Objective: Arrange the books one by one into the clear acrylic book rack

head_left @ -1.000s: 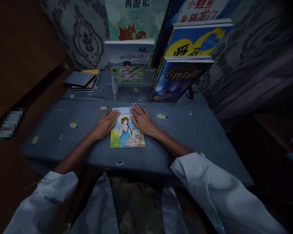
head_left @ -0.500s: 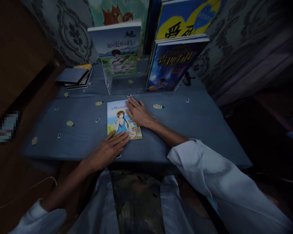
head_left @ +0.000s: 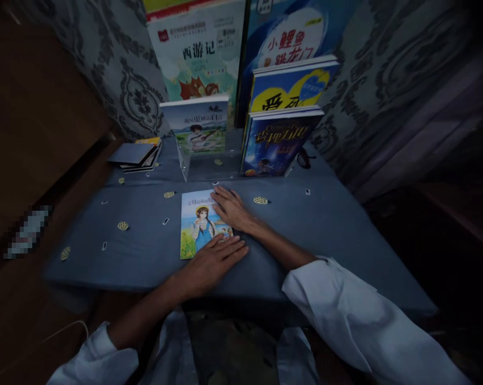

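Observation:
A thin paperback book (head_left: 199, 219) lies closed on the grey-blue tablecloth, its cover showing a drawn figure with braids and a yellow hat. My right hand (head_left: 232, 209) rests flat over its upper right corner, fingers stretched out. Across the lower right part of the cover lies my left hand (head_left: 215, 261), flat too, with its fingertips reaching past the right edge. Neither hand grips anything. Parts of the title and the lower right corner are hidden beneath the hands.
Behind the book, a clear stand (head_left: 209, 166) holds several upright books, among them a dark blue one (head_left: 279, 144) and one with a guitar player (head_left: 201, 125). A small book stack (head_left: 136, 155) sits back left. Dark glasses (head_left: 304, 159) lie partly hidden at back right.
My left hand has slid to the right across the lower part of the cover. My right hand stays at the upper right corner. The view has tilted up, showing more of the standing books.

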Demonstrator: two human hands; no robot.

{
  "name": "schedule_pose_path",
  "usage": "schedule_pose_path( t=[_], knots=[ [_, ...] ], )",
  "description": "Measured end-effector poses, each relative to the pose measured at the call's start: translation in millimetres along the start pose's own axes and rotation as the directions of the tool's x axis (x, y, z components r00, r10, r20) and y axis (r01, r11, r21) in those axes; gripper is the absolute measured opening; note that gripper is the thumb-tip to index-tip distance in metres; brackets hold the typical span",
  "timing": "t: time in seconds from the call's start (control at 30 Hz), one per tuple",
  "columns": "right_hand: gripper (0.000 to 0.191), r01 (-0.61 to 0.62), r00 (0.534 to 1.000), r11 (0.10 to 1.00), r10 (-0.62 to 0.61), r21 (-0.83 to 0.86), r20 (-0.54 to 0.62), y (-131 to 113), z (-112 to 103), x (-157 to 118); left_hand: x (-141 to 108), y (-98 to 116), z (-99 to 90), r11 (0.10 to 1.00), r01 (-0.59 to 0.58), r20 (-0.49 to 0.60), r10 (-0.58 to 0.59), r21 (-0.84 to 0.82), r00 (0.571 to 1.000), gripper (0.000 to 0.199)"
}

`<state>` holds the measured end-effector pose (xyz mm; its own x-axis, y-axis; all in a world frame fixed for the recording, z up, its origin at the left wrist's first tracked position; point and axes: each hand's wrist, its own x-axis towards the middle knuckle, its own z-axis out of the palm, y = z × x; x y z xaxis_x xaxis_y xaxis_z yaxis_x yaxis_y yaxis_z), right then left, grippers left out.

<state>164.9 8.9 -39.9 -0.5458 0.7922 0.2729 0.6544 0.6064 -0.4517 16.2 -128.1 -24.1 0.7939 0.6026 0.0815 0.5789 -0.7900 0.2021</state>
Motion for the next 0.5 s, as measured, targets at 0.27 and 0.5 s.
schedule_pose_path(
  t=[0.27, 0.5],
  knots=[
    [0.041, 0.06, 0.993, 0.986, -0.044, 0.154, -0.105, 20.5, 8.9, 1.6, -2.4, -31.9, -14.2, 0.999, 0.047, -0.019, -0.047, 0.003, 0.999, 0.058],
    [0.041, 0.048, 0.994, 0.982, -0.029, 0.183, -0.103, 19.0, 5.9, 1.2, -2.3, -59.4, -23.0, 1.0, 0.004, 0.014, -0.004, 0.007, 1.0, 0.049]
  ],
)
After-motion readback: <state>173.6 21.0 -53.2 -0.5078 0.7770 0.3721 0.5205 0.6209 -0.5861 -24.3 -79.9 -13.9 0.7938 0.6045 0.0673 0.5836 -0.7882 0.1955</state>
